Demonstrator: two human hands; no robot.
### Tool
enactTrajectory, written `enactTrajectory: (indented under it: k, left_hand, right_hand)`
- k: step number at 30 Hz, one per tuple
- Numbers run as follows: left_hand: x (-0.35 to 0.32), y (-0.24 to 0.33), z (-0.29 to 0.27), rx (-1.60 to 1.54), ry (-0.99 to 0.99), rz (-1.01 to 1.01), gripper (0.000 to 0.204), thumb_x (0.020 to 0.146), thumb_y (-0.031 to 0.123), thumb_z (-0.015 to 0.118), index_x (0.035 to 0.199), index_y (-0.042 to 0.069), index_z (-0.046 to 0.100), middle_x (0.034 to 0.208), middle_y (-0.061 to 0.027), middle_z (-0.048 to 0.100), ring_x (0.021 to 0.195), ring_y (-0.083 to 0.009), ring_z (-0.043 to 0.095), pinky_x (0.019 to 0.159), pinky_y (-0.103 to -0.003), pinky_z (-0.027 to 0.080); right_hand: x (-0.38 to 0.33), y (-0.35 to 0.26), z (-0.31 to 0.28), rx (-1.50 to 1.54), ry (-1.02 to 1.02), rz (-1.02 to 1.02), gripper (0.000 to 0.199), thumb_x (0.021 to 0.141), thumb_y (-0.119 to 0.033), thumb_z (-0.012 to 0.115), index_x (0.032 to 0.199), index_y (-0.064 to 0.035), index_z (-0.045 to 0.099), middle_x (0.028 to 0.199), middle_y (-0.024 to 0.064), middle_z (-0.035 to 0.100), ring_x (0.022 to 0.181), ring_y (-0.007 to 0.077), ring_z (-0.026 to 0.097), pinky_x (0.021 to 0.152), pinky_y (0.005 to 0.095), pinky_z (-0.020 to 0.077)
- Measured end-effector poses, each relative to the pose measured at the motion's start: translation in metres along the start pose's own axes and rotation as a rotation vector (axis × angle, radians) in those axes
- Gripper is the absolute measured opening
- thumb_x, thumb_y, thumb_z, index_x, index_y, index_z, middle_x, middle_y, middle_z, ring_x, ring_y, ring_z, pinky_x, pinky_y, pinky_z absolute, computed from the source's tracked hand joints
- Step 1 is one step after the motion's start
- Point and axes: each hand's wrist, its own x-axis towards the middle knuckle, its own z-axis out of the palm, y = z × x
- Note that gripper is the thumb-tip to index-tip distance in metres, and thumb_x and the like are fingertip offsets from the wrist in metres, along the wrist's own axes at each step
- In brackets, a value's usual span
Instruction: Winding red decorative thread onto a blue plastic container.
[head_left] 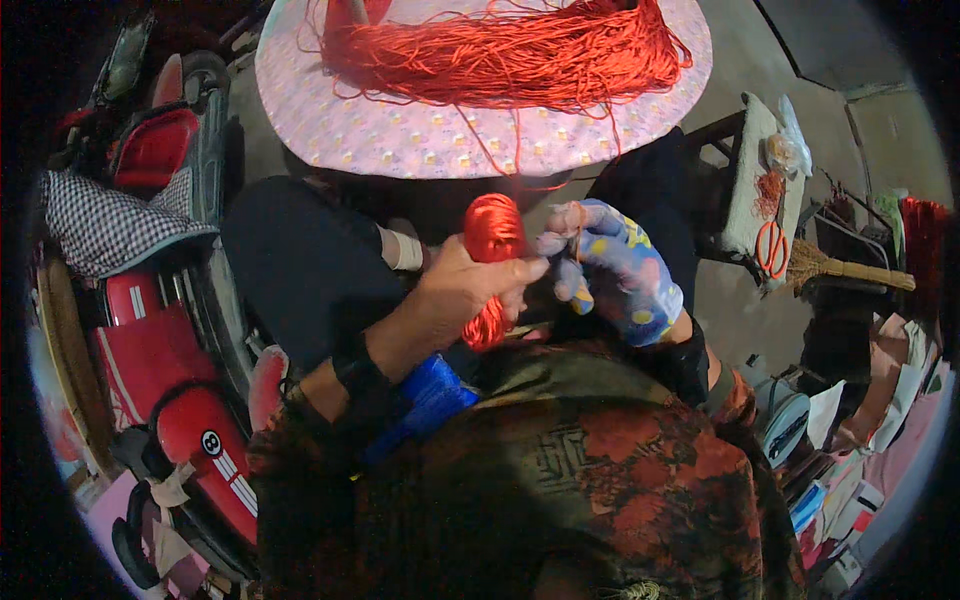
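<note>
1. Red cord bundle (492, 228) sits in the left hand (445, 285), above the lap and just short of the round table's (420, 152) curved near edge.
2. Dark-clad legs (300, 270) flank the hands, leaving a gap between them; grey floor (725, 310) shows on the right, below the pale-topped stool (748, 180) bearing orange-handled scissors (771, 248).
3. A large red skein (500, 65) covers the table's middle, with loose strands trailing over the near edge.
4. On the left, a red panel (190, 415) carries white stripes and a round badge (211, 443) with one bold character.
5. Lengthwise, the bundle runs away from the body, one end toward the table, the other toward the torso.
6. Left fingers wrap its middle snugly. The right hand (620, 275), in a blue patterned glove, has its fingertips drawn close together near the left thumb; whether they pinch a strand, I cannot tell.
</note>
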Motion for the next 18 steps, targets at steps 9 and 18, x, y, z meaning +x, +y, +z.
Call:
enactTrajectory:
  k: [9, 18]
  left_hand:
    - [0.0, -0.009, -0.014, 0.43, -0.104, 0.074, 0.021, 0.083, 0.013, 0.068, 0.1, 0.002, 0.06, 0.073, -0.0036, 0.062, 0.06, -0.0116, 0.059, 0.057, -0.029, 0.049]
    - [-0.008, 0.008, -0.02, 0.217, 0.054, -0.003, 0.012, 0.088, 0.015, 0.064, 0.092, 0.005, 0.06, 0.07, 0.0021, 0.057, 0.058, -0.0082, 0.052, 0.057, -0.027, 0.044]
  right_hand:
    - [0.019, -0.032, 0.035, -1.737, -0.278, -0.72, 0.062, 0.069, -0.031, 0.08, 0.12, -0.0043, 0.056, 0.108, 0.0162, 0.062, 0.091, 0.0353, 0.063, 0.077, 0.0418, 0.0514]
    - [0.032, -0.011, -0.004, -1.221, -0.336, -0.124, 0.024, 0.085, -0.028, 0.067, 0.088, -0.0041, 0.065, 0.086, 0.0169, 0.066, 0.079, 0.0332, 0.063, 0.072, 0.0376, 0.0503]
